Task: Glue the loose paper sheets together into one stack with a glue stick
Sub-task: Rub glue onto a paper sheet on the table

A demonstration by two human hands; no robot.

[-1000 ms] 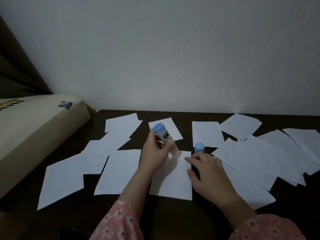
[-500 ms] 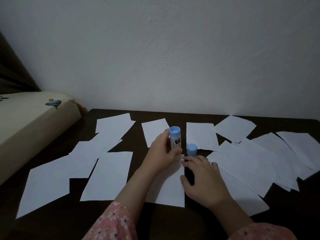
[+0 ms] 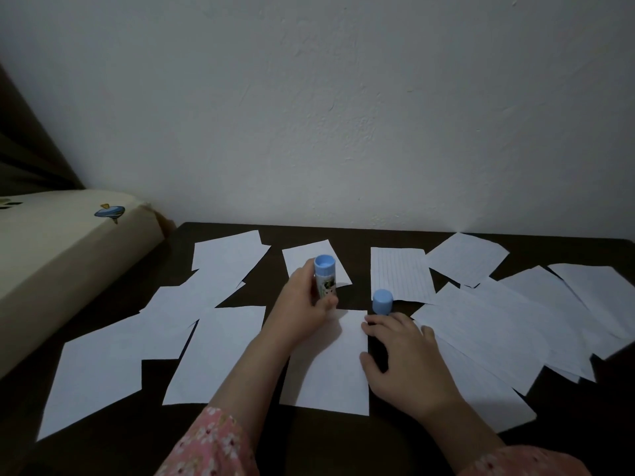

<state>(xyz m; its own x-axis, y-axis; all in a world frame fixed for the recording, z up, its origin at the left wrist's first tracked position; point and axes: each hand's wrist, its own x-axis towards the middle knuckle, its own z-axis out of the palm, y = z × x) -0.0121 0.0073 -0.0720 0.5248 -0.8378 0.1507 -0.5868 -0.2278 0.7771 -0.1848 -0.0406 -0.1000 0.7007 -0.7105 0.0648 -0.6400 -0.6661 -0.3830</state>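
At the bench's middle, catalogued by place relative to the centre sheet:

Centre sheet (image 3: 326, 365): white paper, flat on the dark bench (image 3: 309, 441), nearest the person. Judged very light, limp, quick to slide or crease; best pinned with flat fingers near an edge and lifted by a corner.

Glue stick (image 3: 325, 276): upright at the far edge of the centre sheet, blue end upward, glue end seemingly down on the paper. Judged light, rigid and smooth-walled; best held round the barrel's middle.

Left hand (image 3: 302, 304): fingers and thumb curled round the glue stick's barrel.

Right hand (image 3: 402, 352): fingers spread and relaxed, resting at the right edge of the centre sheet, steadying it; nothing held.

Cap (image 3: 382, 301): blue, standing on the bench just beyond the right hand's fingertips, beside the far right corner of the centre sheet. Small and round, so judged liable to roll if knocked.

Loose sheets, left of the centre sheet (image 3: 213, 352): several, some overlapping, none glued as far as can be told.

Loose sheets, right of the centre sheet (image 3: 498, 324): overlapping pile, some faintly lined; edges fan out, so each can be taken singly.

Mattress (image 3: 68, 255): cream, beyond the left sheets.
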